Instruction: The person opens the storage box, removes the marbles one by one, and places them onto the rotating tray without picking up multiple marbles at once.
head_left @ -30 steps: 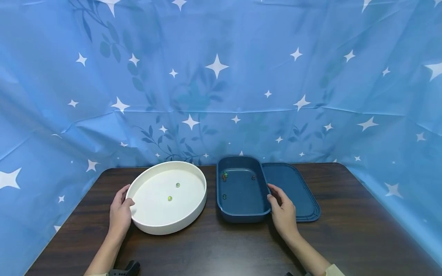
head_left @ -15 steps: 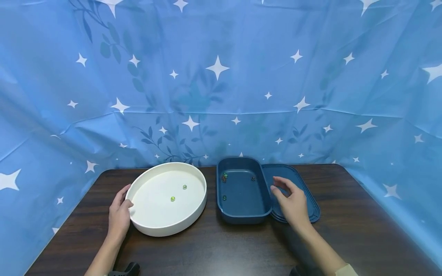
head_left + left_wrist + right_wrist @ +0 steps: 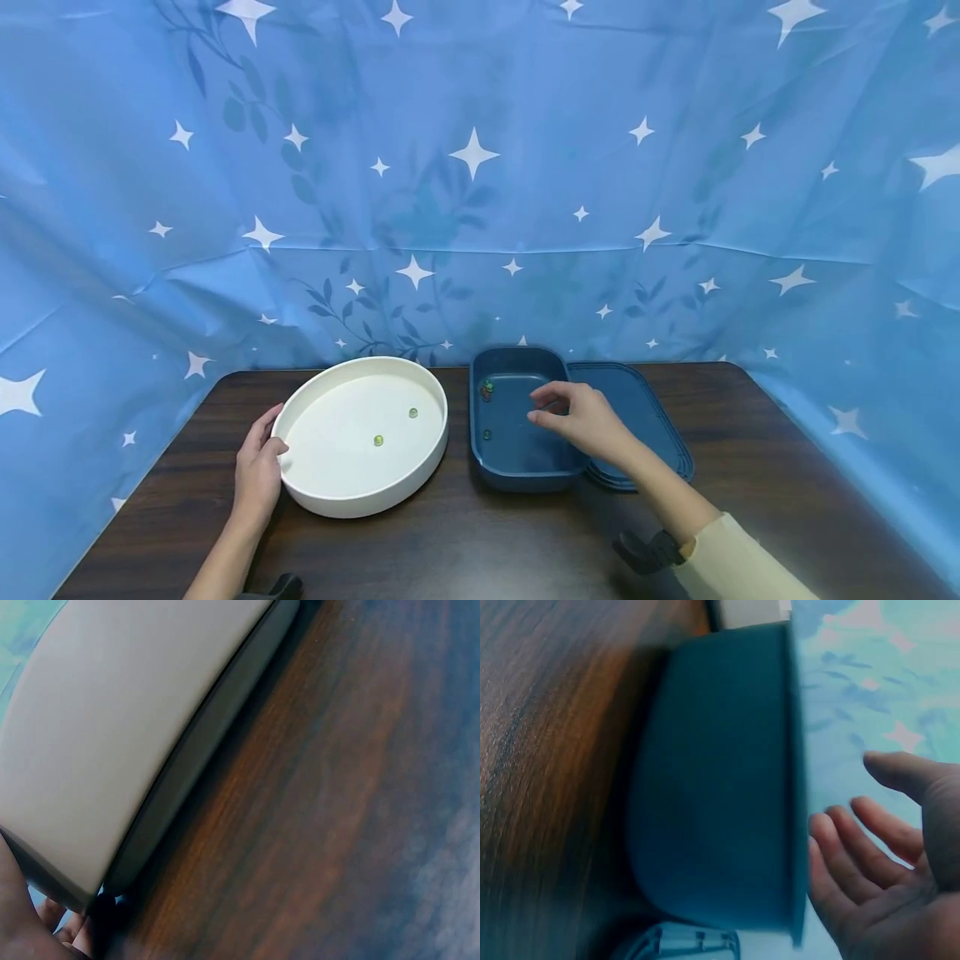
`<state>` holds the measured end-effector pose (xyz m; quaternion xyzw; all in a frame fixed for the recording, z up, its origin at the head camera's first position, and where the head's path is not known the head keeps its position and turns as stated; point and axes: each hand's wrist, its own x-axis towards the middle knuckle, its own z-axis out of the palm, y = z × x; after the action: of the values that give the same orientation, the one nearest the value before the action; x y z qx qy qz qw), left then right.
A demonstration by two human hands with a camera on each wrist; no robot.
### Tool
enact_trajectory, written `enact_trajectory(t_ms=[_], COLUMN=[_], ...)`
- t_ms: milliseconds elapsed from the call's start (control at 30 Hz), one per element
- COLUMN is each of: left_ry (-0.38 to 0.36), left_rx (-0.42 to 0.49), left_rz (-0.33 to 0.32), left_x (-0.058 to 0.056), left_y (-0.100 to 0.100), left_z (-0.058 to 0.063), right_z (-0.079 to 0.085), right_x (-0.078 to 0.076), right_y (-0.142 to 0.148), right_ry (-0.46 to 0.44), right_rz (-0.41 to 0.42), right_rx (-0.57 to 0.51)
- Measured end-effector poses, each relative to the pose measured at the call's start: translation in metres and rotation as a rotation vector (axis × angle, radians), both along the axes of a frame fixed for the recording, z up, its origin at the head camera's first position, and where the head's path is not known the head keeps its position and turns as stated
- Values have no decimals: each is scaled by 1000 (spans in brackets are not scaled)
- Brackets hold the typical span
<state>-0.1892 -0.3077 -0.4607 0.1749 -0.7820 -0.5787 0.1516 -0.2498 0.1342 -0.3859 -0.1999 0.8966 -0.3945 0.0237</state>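
On the left, my left hand (image 3: 257, 477) grips the rim of a round white tray (image 3: 330, 421), thumb over the edge and fingers along the outside. Two small greenish marbles, one (image 3: 378, 440) nearer the middle and another (image 3: 413, 412) further right, lie on its floor. My right hand (image 3: 588, 421) hovers over a deep blue rectangular box (image 3: 517, 482), thumb and fingers apart and nothing between them. Inside the box, several dark marbles show by the left wall, including a greenish marble (image 3: 487, 434). The hand hides part of the box floor. The right wrist view shows loosely bent fingers (image 3: 855, 855) beside the box rim.
A flat blue lid (image 3: 637, 408) lies on the dark wooden table (image 3: 450, 550), right beside the box. Behind the table hangs a blue curtain (image 3: 525, 208) with white stars. The tray and box stand close together with a narrow gap between.
My right hand has let go of the box's right rim, lifted away, then moved left over the box. The marbles in the tray have rolled to the right. My left hand keeps its grip.
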Motion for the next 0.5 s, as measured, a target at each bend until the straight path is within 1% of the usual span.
enact_trajectory(t_ms=[100, 167, 367, 500], left_ry=[-11, -16, -3, 2], left_rx=[0, -1, 7, 13], left_rz=[3, 4, 14, 0], left_x=[1, 2, 2, 0], left_y=[-2, -2, -2, -2], left_z=[-1, -1, 0, -1], right_z=[-7, -12, -23, -26], right_x=[-7, -11, -19, -23], right_y=[-14, -23, -43, -52], right_ry=[-36, -52, -67, -70], right_rz=[68, 88, 108, 120], right_rx=[52, 85, 143, 181])
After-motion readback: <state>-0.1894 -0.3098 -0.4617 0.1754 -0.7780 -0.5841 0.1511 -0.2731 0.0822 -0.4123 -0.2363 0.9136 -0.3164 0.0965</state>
